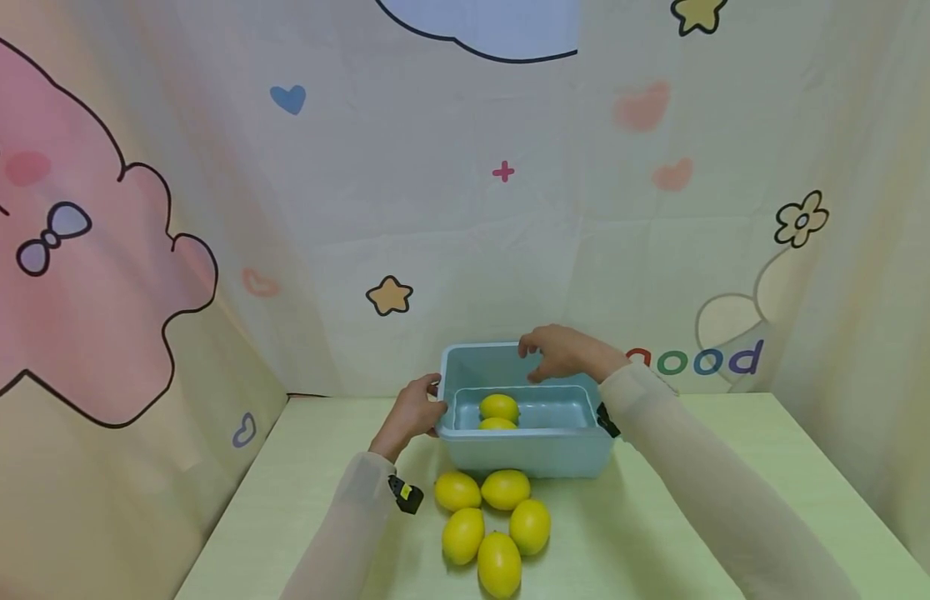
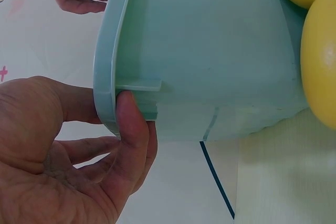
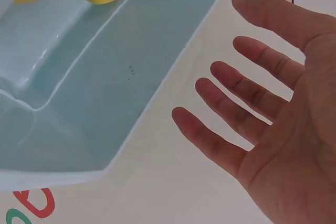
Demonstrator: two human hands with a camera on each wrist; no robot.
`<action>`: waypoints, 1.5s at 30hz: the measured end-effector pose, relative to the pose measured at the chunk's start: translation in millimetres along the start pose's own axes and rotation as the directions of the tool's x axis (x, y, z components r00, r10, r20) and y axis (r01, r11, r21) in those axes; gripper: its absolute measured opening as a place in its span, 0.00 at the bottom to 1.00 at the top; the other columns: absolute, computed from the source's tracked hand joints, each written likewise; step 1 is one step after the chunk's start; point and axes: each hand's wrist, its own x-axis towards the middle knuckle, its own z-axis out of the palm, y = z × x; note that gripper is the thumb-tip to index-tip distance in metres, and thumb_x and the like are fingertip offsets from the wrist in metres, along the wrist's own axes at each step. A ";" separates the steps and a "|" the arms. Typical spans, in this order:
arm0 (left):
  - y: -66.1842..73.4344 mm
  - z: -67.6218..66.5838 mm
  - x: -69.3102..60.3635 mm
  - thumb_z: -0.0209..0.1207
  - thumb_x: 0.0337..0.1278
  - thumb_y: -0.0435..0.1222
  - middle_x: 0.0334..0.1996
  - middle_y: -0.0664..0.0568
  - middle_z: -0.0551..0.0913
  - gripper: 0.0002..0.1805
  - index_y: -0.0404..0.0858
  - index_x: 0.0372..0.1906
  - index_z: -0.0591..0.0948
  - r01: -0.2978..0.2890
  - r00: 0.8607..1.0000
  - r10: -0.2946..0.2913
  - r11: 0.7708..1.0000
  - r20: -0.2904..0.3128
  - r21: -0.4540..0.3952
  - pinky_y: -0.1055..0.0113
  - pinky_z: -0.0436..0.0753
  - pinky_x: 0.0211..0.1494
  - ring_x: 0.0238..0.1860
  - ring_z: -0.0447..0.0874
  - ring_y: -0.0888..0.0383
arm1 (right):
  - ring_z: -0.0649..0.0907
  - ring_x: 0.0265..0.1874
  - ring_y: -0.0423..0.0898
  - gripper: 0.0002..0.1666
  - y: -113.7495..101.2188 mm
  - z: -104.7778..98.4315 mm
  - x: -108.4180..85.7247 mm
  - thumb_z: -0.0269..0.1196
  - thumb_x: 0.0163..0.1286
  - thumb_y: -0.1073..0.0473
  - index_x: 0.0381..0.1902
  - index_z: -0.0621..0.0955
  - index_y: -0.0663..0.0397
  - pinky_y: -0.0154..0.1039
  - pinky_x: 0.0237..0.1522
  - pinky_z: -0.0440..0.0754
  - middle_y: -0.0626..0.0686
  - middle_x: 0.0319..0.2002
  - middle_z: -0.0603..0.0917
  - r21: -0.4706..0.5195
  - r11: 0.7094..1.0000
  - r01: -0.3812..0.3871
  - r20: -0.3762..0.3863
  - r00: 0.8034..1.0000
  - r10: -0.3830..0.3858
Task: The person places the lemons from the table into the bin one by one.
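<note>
A light blue plastic bin (image 1: 528,454) stands on the table with two lemons (image 1: 499,407) visible inside, towards its left. My left hand (image 1: 416,408) grips the bin's left rim; in the left wrist view the fingers (image 2: 134,124) curl around the rim (image 2: 105,77) near a corner. Above the bin's back part hovers my right hand (image 1: 562,352), holding nothing. In the right wrist view its fingers (image 3: 215,142) are spread and lightly bent, apart from the bin wall (image 3: 136,72). Several more lemons (image 1: 462,536) lie on the table in front of the bin.
The pale green table (image 1: 307,500) reaches back to a light curtain (image 1: 322,208) printed with cartoon shapes, close behind the bin. Small black wrist devices (image 1: 407,495) sit on both sleeves. The loose lemons lie between the two forearms.
</note>
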 end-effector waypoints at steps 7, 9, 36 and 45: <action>-0.9 0.1 -0.1 0.57 0.60 0.30 0.55 0.34 0.76 0.32 0.34 0.70 0.67 -0.003 1.000 0.003 1.000 -0.007 0.001 0.65 0.87 0.25 0.36 0.83 0.51 | 0.78 0.56 0.55 0.24 -2.3 -1.4 -17.3 0.67 0.64 0.51 0.56 0.79 0.49 0.53 0.62 0.78 0.55 0.57 0.79 -0.040 0.997 0.068 -0.060 0.996 -0.071; -0.9 -0.1 -0.4 0.57 0.60 0.30 0.56 0.34 0.76 0.32 0.34 0.70 0.67 -0.004 1.000 0.004 1.000 -0.007 0.000 0.65 0.87 0.25 0.36 0.83 0.50 | 0.78 0.55 0.55 0.24 -2.9 -0.2 -21.9 0.67 0.64 0.51 0.56 0.79 0.49 0.53 0.62 0.78 0.54 0.57 0.79 -0.038 0.996 0.079 -0.076 0.994 -0.082; -0.6 -3.3 2.6 0.57 0.60 0.30 0.57 0.33 0.76 0.32 0.34 0.70 0.66 -0.005 1.000 0.005 1.000 0.001 -0.003 0.65 0.86 0.24 0.34 0.84 0.51 | 0.81 0.50 0.47 0.21 -34.1 25.2 -71.3 0.67 0.63 0.50 0.53 0.79 0.44 0.44 0.53 0.83 0.47 0.53 0.80 -0.139 0.946 0.293 -0.279 0.905 -0.321; 0.0 -2.2 1.7 0.57 0.60 0.30 0.56 0.35 0.76 0.32 0.35 0.71 0.66 0.005 1.000 -0.005 1.000 0.011 0.006 0.65 0.86 0.24 0.35 0.84 0.52 | 0.81 0.49 0.46 0.21 -34.6 44.0 -86.1 0.69 0.61 0.52 0.52 0.79 0.45 0.42 0.50 0.84 0.47 0.53 0.80 -0.165 0.921 0.352 -0.330 0.861 -0.388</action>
